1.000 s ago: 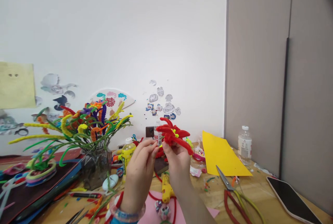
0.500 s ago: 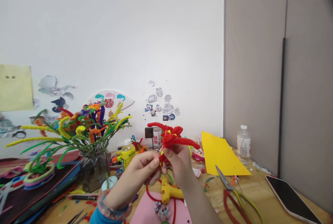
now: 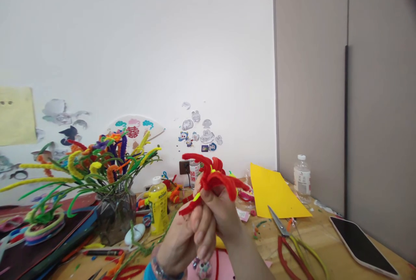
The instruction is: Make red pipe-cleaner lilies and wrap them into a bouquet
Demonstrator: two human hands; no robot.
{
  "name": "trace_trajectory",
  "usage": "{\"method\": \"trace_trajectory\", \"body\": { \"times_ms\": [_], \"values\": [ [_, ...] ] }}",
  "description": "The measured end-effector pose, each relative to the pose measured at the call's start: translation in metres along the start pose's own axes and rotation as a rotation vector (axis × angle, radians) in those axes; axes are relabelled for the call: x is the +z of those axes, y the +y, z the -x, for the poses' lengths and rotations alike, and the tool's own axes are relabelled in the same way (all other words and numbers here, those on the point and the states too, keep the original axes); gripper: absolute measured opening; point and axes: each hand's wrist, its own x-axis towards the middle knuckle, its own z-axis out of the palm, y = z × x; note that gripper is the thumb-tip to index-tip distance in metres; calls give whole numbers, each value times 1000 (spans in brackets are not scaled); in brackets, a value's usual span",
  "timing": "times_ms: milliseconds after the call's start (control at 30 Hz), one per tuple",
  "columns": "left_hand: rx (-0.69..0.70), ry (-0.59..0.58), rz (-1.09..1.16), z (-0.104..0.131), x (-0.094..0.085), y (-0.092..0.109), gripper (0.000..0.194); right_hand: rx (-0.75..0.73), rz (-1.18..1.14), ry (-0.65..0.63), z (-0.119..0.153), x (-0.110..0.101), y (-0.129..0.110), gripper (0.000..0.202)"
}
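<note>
A red pipe-cleaner flower (image 3: 219, 178) with long curling petals and a yellow middle is held up over the table between both hands. My right hand (image 3: 225, 215) pinches it just below the petals. With fingers curled, my left hand (image 3: 190, 230) is closed around its lower part, where a short red and yellow end sticks out to the left. The exact spot gripped is hidden behind the fingers. Beneath the hands lies a pink sheet (image 3: 222, 265) with a small beaded charm (image 3: 203, 268), and only a bit of a yellow glue gun (image 3: 220, 242) shows.
On the left stands a glass vase (image 3: 113, 221) full of colourful pipe-cleaner flowers, next to a yellow bottle (image 3: 158, 206). Red-handled scissors (image 3: 282, 228), a yellow sheet (image 3: 276, 193), a phone (image 3: 362, 245) and a clear bottle (image 3: 302, 176) are on the right.
My left hand has turned and moved up closer to my right hand, its fingers now curled around the flower's lower end. The flower has tilted, and one petal now bends downward.
</note>
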Motion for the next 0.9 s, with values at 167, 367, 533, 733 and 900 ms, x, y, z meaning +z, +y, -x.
{"method": "trace_trajectory", "body": {
  "times_ms": [167, 367, 533, 733, 900],
  "values": [
    [-175, 156, -386, -8, -7, 9, 28, -67, -108, 90, -10, -4, -1, 24],
    [29, 510, -1046, -15, -35, 36, 25, -213, -92, 461, -23, -15, -3, 25],
    [210, 806, -951, 1, -61, 81, 30, -247, -38, 633, -29, -30, -3, 27],
    [368, 1057, -1097, 17, -55, 113, 25, -341, 73, 702, -32, -39, 0, 28],
    [181, 913, -1464, 21, -28, 119, 29, -466, 172, 853, -34, -58, -15, 26]
  ]
}}
